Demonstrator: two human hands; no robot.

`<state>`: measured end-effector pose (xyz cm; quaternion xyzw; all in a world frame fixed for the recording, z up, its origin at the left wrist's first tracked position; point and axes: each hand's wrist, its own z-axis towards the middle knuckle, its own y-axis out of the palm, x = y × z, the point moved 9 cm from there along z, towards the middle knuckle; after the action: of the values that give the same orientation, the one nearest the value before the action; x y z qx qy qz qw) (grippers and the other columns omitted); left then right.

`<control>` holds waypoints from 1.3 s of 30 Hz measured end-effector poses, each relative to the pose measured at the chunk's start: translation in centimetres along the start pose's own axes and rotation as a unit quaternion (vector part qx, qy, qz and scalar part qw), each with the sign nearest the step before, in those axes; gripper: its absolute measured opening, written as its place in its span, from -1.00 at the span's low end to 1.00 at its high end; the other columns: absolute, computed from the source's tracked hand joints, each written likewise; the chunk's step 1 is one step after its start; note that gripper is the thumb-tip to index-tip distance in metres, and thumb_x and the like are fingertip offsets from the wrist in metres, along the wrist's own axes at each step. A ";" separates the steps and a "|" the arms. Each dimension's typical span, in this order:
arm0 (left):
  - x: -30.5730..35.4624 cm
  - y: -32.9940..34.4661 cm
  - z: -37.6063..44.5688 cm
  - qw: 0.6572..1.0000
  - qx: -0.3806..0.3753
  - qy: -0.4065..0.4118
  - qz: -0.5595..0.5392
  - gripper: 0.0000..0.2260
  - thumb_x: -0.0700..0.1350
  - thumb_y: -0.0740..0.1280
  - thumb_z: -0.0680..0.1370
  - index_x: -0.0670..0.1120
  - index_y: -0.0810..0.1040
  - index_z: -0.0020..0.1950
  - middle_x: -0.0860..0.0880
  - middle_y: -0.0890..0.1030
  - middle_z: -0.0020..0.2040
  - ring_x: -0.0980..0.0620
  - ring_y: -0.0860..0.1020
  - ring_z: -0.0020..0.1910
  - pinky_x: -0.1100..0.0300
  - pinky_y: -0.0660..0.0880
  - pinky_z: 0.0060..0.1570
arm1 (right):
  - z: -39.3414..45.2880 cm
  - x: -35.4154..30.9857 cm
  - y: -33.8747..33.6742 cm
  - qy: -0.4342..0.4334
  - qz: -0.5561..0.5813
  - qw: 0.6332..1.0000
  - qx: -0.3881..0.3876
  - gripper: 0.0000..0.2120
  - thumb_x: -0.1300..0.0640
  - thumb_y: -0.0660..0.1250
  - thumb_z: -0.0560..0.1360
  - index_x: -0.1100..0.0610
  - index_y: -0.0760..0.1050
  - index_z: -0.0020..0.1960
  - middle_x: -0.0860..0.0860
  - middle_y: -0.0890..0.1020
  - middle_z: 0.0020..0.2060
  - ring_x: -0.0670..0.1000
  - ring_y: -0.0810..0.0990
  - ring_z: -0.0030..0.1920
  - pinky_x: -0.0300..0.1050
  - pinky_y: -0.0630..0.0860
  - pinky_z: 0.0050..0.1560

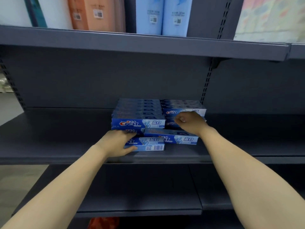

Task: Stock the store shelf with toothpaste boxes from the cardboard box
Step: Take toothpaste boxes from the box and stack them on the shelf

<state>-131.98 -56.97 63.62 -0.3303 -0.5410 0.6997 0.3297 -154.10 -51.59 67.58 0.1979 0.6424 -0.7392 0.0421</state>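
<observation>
Your left hand (pixel 118 142) gripped the near toothpaste box (pixel 146 144) by its left end, fingers over the top and thumb under the near bottom edge, so that the box sat tilted at the front of the grey middle shelf (pixel 66 146) with its barcode face turned toward you. Just to the right of it and a little farther back lay a second loose Crest box (pixel 171 138), flat on the shelf with its long side facing you. Your right hand (pixel 189 123) reached above that box with its fingers curled in at the front of the right stack (pixel 183 108); whether those fingers pinched a box there or only touched it could not be told. The left stack (pixel 138 114) of blue-and-white Crest boxes stood beside the right stack, the two touching, both set toward the back panel near the middle of the shelf. On the upper shelf (pixel 148 45) stood tall packages: orange packs (pixel 92 14) to the left and pale blue packs (pixel 161 15) near the centre, with a patterned pack (pixel 272 19) at the far right. The lower shelf (pixel 140 195) ran beneath your forearms, and something red (pixel 104 223) showed below it at the bottom edge. The cardboard box was not in view.
</observation>
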 end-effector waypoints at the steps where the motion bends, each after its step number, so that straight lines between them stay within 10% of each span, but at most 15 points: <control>1: 0.0 -0.1 -0.1 1.000 0.009 0.002 -0.001 -0.49 0.20 0.21 0.53 0.00 0.35 0.42 0.04 0.48 0.32 0.02 0.48 0.24 0.14 0.50 0.07 | 0.2 -0.1 0.0 -0.003 0.002 1.000 0.017 -0.72 -0.01 0.16 0.60 0.11 0.56 0.11 0.04 0.63 0.07 0.07 0.55 0.11 -0.01 0.50 0.13; 15: 5.1 -3.2 2.6 0.987 0.161 0.001 -0.004 -0.55 0.00 0.64 0.12 -0.15 0.63 -0.11 -0.06 0.66 -0.17 -0.08 0.64 -0.23 0.13 0.55 -0.19 | -1.0 -2.8 0.6 -0.079 -0.072 0.991 0.085 -0.69 -0.19 0.23 0.50 0.06 0.51 -0.10 -0.04 0.63 -0.17 0.03 0.56 -0.13 -0.14 0.40 -0.22; 23: 8.5 -4.6 5.6 0.984 0.178 -0.007 -0.001 -0.50 -0.03 0.67 0.01 -0.16 0.59 -0.18 -0.06 0.65 -0.26 -0.07 0.63 -0.30 0.18 0.56 -0.27 | -3.4 0.5 -1.0 -0.070 -0.115 0.987 0.083 -0.49 -0.23 0.24 0.50 0.02 0.40 0.33 -0.02 0.56 0.22 0.05 0.53 0.19 -0.10 0.48 0.10; 30: 9.6 -2.8 8.3 0.993 0.115 0.000 -0.023 -0.56 -0.08 0.34 0.53 -0.13 0.37 0.39 -0.08 0.46 0.35 -0.09 0.41 0.32 0.09 0.27 0.32 | -3.3 3.3 -1.0 -0.031 -0.132 0.989 0.051 -0.50 -0.15 0.22 0.54 0.04 0.32 0.41 0.03 0.47 0.29 0.07 0.44 0.27 -0.07 0.47 0.13; 39: 9.5 -1.5 9.3 0.996 0.093 0.009 0.003 -0.50 -0.05 0.28 0.56 -0.07 0.23 0.47 -0.01 0.27 0.47 0.00 0.21 0.44 0.17 0.09 0.38 | -3.9 4.4 1.3 -0.053 -0.140 0.987 0.058 -0.27 -0.09 0.28 0.53 -0.02 -0.04 0.55 0.00 0.09 0.53 0.06 0.13 0.49 0.00 0.27 0.39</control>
<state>-144.81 -53.93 65.96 -0.3061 -0.4698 0.7446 0.3620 -156.76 -47.16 64.46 0.0684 0.6165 -0.7834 -0.0394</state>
